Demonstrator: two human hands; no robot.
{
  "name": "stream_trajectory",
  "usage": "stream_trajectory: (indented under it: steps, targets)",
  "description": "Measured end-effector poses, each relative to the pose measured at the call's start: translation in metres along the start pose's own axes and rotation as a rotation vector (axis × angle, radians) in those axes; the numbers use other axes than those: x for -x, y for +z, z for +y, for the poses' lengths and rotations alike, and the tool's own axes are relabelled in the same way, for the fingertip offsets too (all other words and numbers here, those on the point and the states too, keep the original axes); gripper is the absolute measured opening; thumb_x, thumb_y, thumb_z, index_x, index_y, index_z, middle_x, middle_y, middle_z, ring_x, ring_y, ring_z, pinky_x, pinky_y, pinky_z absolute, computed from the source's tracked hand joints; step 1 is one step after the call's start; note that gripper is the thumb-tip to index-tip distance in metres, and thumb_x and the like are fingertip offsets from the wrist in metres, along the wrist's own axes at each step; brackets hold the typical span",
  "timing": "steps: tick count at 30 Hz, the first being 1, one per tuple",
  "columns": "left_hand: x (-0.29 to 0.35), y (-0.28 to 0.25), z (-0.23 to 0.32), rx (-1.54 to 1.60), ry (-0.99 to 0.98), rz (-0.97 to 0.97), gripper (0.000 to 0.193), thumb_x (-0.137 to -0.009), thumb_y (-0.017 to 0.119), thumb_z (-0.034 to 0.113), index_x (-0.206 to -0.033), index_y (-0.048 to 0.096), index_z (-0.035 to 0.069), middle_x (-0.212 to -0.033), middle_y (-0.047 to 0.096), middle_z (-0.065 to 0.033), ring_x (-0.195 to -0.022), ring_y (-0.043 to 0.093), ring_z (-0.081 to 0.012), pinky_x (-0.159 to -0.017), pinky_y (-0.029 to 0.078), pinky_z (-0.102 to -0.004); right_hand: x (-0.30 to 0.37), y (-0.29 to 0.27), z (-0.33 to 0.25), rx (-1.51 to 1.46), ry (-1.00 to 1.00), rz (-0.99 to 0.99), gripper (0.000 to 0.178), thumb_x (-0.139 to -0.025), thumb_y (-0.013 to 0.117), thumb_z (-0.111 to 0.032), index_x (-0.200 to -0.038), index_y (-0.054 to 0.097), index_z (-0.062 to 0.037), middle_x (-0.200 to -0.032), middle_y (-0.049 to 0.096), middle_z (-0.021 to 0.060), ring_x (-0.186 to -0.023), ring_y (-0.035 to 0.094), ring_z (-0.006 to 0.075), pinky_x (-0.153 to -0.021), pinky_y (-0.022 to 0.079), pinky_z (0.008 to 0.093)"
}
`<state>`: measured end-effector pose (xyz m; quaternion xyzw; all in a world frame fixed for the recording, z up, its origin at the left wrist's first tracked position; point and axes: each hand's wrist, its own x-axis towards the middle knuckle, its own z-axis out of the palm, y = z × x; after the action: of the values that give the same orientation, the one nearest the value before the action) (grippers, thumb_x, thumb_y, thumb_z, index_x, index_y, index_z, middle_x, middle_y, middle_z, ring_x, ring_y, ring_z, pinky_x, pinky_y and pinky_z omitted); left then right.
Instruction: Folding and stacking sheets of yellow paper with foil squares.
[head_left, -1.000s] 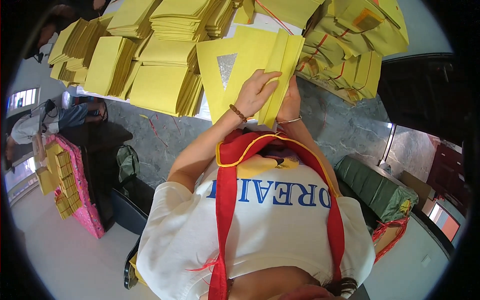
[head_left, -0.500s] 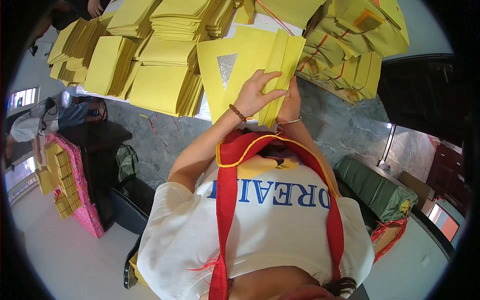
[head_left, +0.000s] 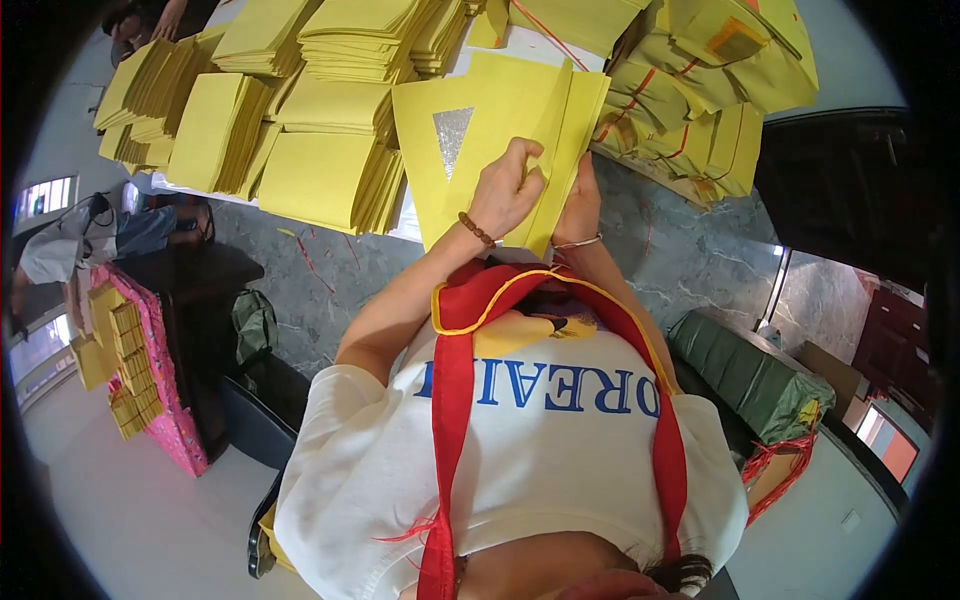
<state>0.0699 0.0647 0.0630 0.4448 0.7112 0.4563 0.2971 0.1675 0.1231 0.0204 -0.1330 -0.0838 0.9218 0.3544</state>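
A large yellow paper sheet (head_left: 505, 100) lies at the near edge of the table in front of me, folded lengthwise on its right side. A silver foil patch (head_left: 454, 140) shows on yellow paper at its left. My left hand (head_left: 508, 190) is closed, its bent fingers at the fold line and its knuckles over the paper. My right hand (head_left: 580, 205) is closed round the sheet's right edge, partly hidden beneath it. Whether one sheet or a few layers lie between my hands, I cannot tell.
Stacks of yellow paper (head_left: 320, 175) fill the table's left. Bundles tied with red string (head_left: 685, 140) stand at the right. A green wrapped package (head_left: 745, 375) sits beside me at right, a black chair (head_left: 260, 410) at left. Another person (head_left: 70, 250) is at far left.
My left hand has curled its fingers and drawn away from the folded strip, which now lies flatter and wider. My right hand has stayed at the edge.
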Motion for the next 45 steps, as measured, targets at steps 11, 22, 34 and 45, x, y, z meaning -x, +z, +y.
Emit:
stream_trajectory:
  steps: [11,22,34,45]
  targets:
    - [-0.003,0.008,0.000,-0.040,0.225,0.040,0.035,-0.072,0.065,0.021,-0.103,0.056,0.005,-0.079,0.053,-0.0106,-0.062,0.050,-0.0201,-0.056,0.041,-0.0284,0.004,0.015,0.001,0.162,-0.037,0.105,0.046,-0.091,0.030,-0.040,-0.121,0.038,-0.0066,-0.115,0.048,0.0091,-0.104,0.048,0.0215,-0.090,0.038,0.0346]
    - [-0.006,0.006,-0.006,-0.023,0.234,-0.001,0.039,-0.071,0.067,0.023,-0.104,0.056,0.006,-0.080,0.053,-0.0094,-0.064,0.050,-0.0182,-0.056,0.040,-0.0269,0.002,0.012,0.000,0.145,-0.043,0.093,0.046,-0.091,0.030,-0.040,-0.120,0.039,-0.0063,-0.114,0.048,0.0099,-0.102,0.049,0.0219,-0.088,0.039,0.0350]
    - [-0.004,0.006,-0.009,0.011,0.266,0.031,0.016,-0.076,0.056,0.012,-0.087,0.053,0.001,-0.075,0.050,-0.0096,-0.057,0.046,-0.0176,-0.052,0.037,-0.0271,0.002,0.007,0.001,0.085,-0.025,0.066,0.044,-0.091,0.031,-0.039,-0.119,0.039,-0.0065,-0.110,0.049,0.0088,-0.097,0.050,0.0204,-0.085,0.040,0.0332]
    - [0.004,0.016,-0.001,0.130,0.103,0.145,0.048,-0.072,0.051,0.008,-0.118,0.036,0.004,-0.086,0.052,-0.0213,-0.074,0.054,-0.0346,-0.065,0.044,-0.0393,0.000,0.011,0.001,0.266,0.015,0.066,0.031,-0.089,0.041,-0.017,-0.116,0.042,-0.0028,-0.107,0.052,0.0092,-0.096,0.052,0.0201,-0.084,0.041,0.0319]
